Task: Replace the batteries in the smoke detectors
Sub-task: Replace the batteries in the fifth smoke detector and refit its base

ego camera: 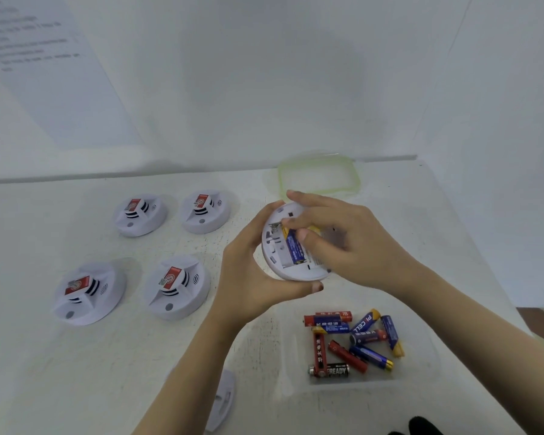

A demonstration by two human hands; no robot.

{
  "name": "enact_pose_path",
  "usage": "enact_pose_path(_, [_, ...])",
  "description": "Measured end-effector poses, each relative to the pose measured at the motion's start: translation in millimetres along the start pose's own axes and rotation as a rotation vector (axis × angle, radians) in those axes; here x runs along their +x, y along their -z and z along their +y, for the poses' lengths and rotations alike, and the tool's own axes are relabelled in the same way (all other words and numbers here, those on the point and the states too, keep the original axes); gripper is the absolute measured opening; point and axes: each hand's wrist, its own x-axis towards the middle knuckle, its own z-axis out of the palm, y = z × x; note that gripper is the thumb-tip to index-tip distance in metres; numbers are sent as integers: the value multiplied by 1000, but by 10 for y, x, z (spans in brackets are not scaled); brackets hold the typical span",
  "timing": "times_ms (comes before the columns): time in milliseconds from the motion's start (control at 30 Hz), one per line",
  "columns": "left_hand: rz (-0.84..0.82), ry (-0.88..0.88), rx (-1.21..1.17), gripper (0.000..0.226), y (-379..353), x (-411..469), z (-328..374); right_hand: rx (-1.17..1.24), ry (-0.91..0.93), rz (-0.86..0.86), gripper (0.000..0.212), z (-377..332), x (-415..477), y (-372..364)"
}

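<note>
The left hand (252, 271) gripped the round white plastic smoke detector (275, 246), back up, at its 9 o'clock rim. The blue cylindrical battery (294, 250) lay in its bay, long axis 11 to 5 o'clock. The nearer right hand (343, 240), reaching from 3 o'clock, pinched its upper end.

Tabletop smoke detectors (176, 287): white bodies, red labels w/ white logo, black vent slots, grey btn.
Held detector (280, 266): white underside.
Fitted battery (294, 249): blue, white print, yellow-gold ends.
Red battery (319, 350): dark lettering.
Blue battery (371, 357): yellow tip.
Black battery (335, 371): white lettering.
Lid (355, 180): clear, lime-green rim.
Table (76, 372): off-white, dark specks.
</note>
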Motion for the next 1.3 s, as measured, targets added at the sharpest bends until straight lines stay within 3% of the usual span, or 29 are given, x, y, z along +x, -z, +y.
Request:
enact_pose_path(100, [14,13,-11,95,9,-39,-32,340,-95,-37,29,-2,17,-1])
enact_pose_path(200, [15,25,2,90,28,-73,-51,538,-191,67,33,34,61,2])
enact_pose_path(300, [25,41,19,96,106,-107,-119,262,-283,50,30,242,173,19])
enact_pose_path(467, [57,64,48,103,233,-107,-208,-83,-484,-425,6,532,308,87])
enact_pose_path(533, [73,80,60,103,254,-99,-222,-213,-522,-543,10,568,349,55])
enact_pose_path(900, [117,116,83,104,309,-46,-255,-411,-385,-525,22,599,450,-87])
enact_pose_path(1000, [114,124,72,104,307,-42,-260,-403,-347,-465,25,626,442,-91])
enact_pose_path(1100, [109,125,68,104,291,-41,-261,-165,-359,-352,32,609,393,-33])
enact_pose_path(1200, [108,104,74,102,276,-35,-255,52,-317,-100,25,459,298,39])
enact_pose_path(1300, [101,90,69,100,242,-28,-232,216,-163,222,23,216,179,59])
